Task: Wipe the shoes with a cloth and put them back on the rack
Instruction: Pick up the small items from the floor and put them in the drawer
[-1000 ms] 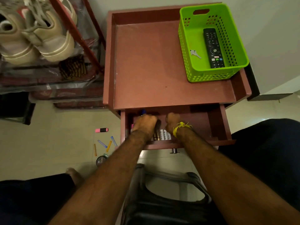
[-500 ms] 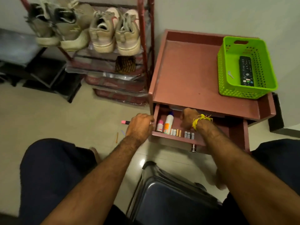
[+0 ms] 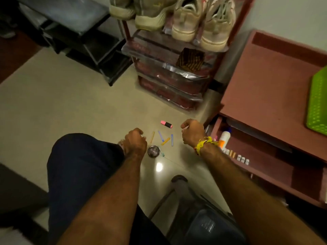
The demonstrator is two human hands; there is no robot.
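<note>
Two beige sneakers (image 3: 203,23) stand side by side on the top shelf of the red shoe rack (image 3: 177,80), with another pale pair (image 3: 141,13) to their left. A folded brown striped cloth (image 3: 190,59) lies on the shelf below them. My left hand (image 3: 135,143) hangs over the floor with loosely curled fingers, just left of a round dark tin (image 3: 153,151), and holds nothing. My right hand (image 3: 192,132), a yellow thread on its wrist, hovers loosely curled near the drawer's left end. Both hands are well short of the rack.
A pink highlighter (image 3: 166,124) and several small coloured sticks (image 3: 165,138) lie on the tiled floor between my hands. A red-brown side table (image 3: 265,85) with its open drawer (image 3: 256,156) stands right, bearing a green basket (image 3: 318,103). A black stool (image 3: 203,218) is below; dark low shelves (image 3: 88,41) stand left.
The view has swung left towards the rack. Both hands have come out of the drawer and now hang over the floor beside it.
</note>
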